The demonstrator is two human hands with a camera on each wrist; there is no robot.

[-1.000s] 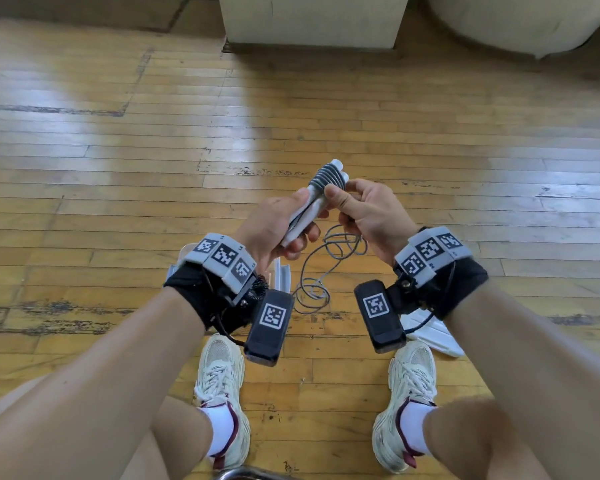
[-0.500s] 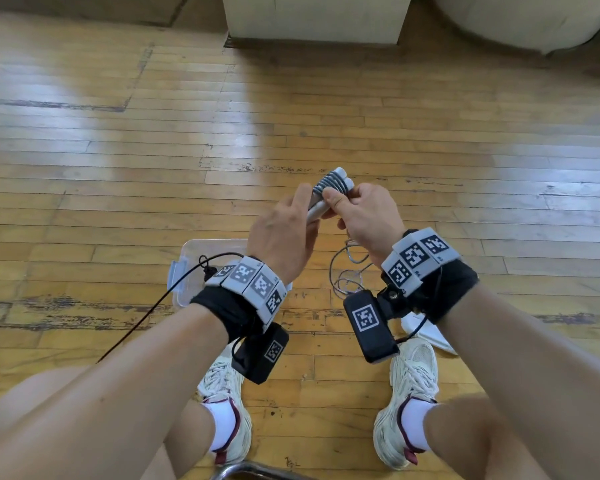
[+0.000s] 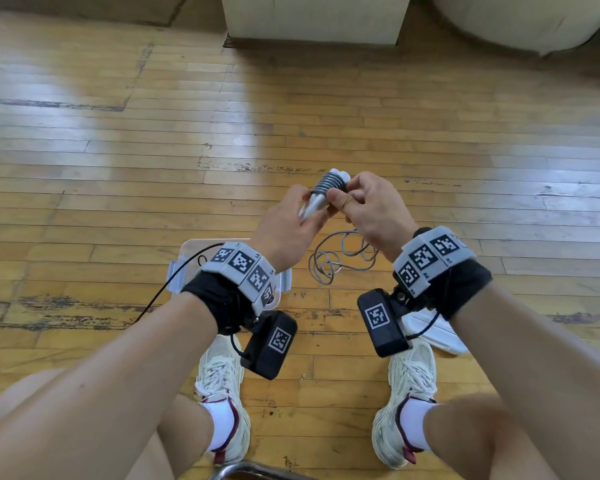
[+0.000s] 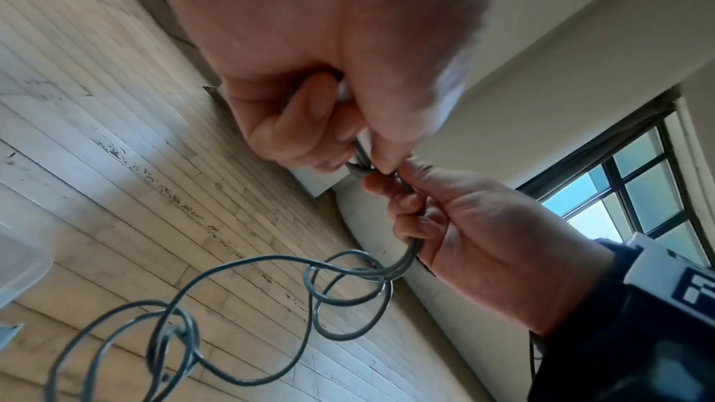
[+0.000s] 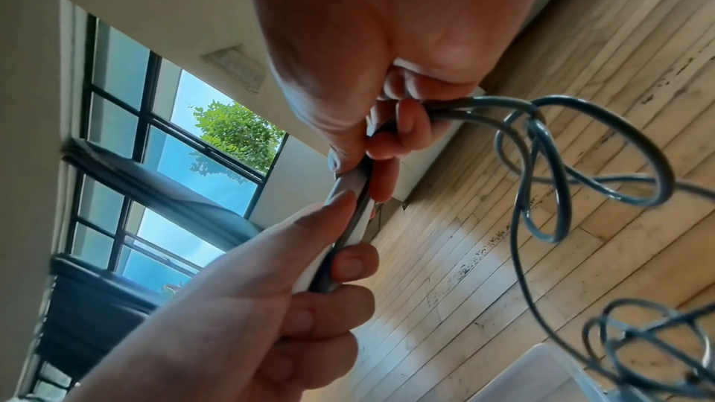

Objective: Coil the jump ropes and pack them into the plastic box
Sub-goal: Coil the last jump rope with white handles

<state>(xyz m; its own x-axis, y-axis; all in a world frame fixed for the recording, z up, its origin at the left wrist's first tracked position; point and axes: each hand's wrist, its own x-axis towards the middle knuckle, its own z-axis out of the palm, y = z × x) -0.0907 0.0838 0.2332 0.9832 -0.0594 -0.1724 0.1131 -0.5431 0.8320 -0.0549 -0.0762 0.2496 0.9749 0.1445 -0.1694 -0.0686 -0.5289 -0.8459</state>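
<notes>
Mid-coil — your left hand (image 3: pixel 284 233) grips the jump-rope handles (image 3: pixel 321 195), your right hand (image 3: pixel 371 211) pinches the grey cord (image 3: pixel 329 261) against them; next, wind the slack tightly, then the plastic box (image 3: pixel 187 268).

A worn wooden floor (image 3: pixel 361 109) fills most of the head view, its boards scuffed dark in a band across the middle. A pale square pillar base (image 3: pixel 312 19) stands at the top centre, a rounded pale shape (image 3: pixel 520 19) at the upper right. In the right wrist view, a dark-framed window (image 5: pixel 170 139) at the left shows green leaves (image 5: pixel 236 130) and blue sky.
</notes>
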